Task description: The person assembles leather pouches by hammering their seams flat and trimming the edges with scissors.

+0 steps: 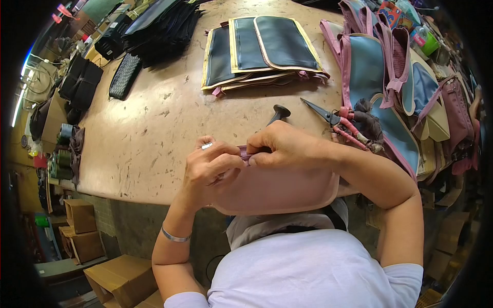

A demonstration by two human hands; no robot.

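A flat pink panel (277,190) with a pale bound edge lies at the table's front edge, hanging partly over my lap. Along its far side runs a dark pink zipper strip (244,153). My left hand (213,163), with a ring on one finger, has its fingers closed on the strip's left part. Just beside it, my right hand (280,145) pinches the same strip between thumb and bent forefinger. The two hands almost meet, and they hide much of the strip. Beyond my right hand lies a black round-headed tool (280,112), its lower part hidden.
Scissors (328,115) with pink-wrapped handles lie to the right. Dark panels with yellow edging (257,46) are stacked ahead. Pink-trimmed blue pieces (364,66) pile up at the right. Black sheets (162,31) and a black patterned case (126,76) are at the left; cardboard boxes (123,280) stand below.
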